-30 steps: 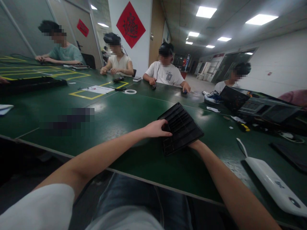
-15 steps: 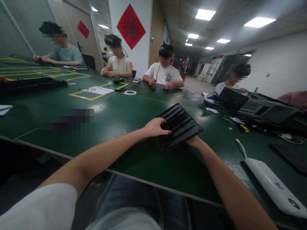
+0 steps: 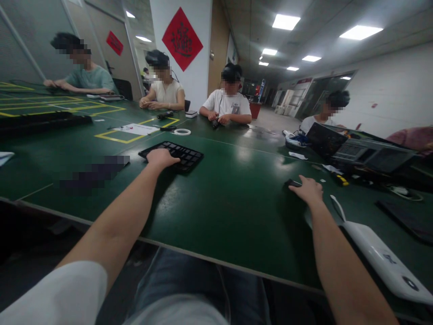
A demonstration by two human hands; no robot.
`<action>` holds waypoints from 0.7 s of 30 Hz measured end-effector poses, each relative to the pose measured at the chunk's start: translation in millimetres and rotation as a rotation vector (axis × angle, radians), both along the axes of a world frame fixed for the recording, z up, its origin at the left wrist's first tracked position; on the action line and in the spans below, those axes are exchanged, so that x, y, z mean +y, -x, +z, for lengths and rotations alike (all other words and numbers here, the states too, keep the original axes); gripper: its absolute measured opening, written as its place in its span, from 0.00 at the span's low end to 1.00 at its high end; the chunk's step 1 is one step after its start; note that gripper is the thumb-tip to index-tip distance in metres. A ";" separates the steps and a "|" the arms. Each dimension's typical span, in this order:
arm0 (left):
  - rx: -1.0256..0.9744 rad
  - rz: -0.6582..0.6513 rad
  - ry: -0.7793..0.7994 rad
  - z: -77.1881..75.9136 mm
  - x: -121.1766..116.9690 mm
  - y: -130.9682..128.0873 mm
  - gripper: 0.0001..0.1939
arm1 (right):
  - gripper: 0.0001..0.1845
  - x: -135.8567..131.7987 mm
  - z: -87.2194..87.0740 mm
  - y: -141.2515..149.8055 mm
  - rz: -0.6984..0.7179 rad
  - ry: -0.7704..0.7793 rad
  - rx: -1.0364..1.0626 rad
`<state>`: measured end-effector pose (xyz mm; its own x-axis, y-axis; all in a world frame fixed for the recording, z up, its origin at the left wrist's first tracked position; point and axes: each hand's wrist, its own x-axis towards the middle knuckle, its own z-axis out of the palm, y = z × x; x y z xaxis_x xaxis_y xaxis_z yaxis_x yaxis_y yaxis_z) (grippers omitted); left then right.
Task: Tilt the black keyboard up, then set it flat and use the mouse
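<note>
My left hand (image 3: 161, 158) grips the left part of a thin black tray (image 3: 189, 159) divided into square compartments, which lies low over or on the green table; I cannot tell if it touches. Its thumb stretches across the top, while the other fingers are mostly hidden. On the right, my right hand (image 3: 310, 189) closes on a small black object (image 3: 292, 183) just above the table; its kind does not show. The white power bank-like device (image 3: 382, 257) with a short white cable lies just beside my right forearm.
Across the green table (image 3: 219, 203) sit several people wearing head cameras. A roll of white tape (image 3: 182, 132) and a paper sheet (image 3: 137, 129) lie at centre left. Dark electronic equipment (image 3: 375, 153) and a yellow-handled tool (image 3: 341, 179) are at right. A long black part (image 3: 43, 123) lies left.
The black tray has moved left and been laid flatter in my left hand. My right hand has left the tray and moved right, where a small black object now shows in it.
</note>
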<state>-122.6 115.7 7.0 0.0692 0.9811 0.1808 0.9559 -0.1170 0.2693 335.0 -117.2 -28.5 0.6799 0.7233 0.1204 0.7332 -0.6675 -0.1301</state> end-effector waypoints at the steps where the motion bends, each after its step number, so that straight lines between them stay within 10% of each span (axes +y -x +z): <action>1: 0.054 0.036 -0.004 -0.5 -0.7 -0.9 0.27 | 0.36 -0.2 1.4 1.8 -0.021 -0.004 -0.005; 8: 0.208 -0.013 0.014 -2.5 -18.7 -39.0 0.32 | 0.25 9.5 -1.0 15.1 0.171 0.073 0.065; 16: -0.147 -0.489 -0.043 -16.1 -92.5 -116.4 0.27 | 0.22 33.4 -5.8 101.2 0.803 -0.293 0.461; 21: -0.262 -0.697 -0.061 -19.3 -131.7 -131.4 0.28 | 0.14 42.4 -25.6 120.9 0.895 -0.473 0.814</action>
